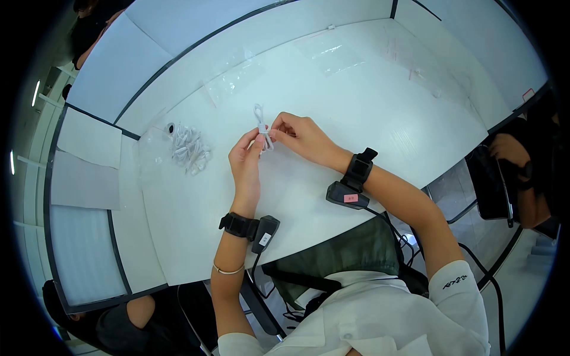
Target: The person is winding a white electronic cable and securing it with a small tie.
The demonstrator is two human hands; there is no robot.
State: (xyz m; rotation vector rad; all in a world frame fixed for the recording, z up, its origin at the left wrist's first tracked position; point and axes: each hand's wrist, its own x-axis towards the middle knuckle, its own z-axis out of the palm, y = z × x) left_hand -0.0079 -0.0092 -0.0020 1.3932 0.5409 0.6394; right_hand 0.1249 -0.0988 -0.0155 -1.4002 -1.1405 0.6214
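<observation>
We are holding a folded white cable bundle (pixel 262 127) over the table (pixel 356 118), the left hand (pixel 243 161) gripping its lower part while the right hand (pixel 301 137) is curling its fingers at its waist, whether pinching a strand we cannot tell; a slackening left grip could be letting the folds spring loose. Its long axis is running away from our body, its narrow loop pointing toward the table's far side, leaning slightly left, and a pile of white cables (pixel 190 148) is lying to the left.

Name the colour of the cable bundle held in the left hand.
White; the cable bundle shows in the head view.
</observation>
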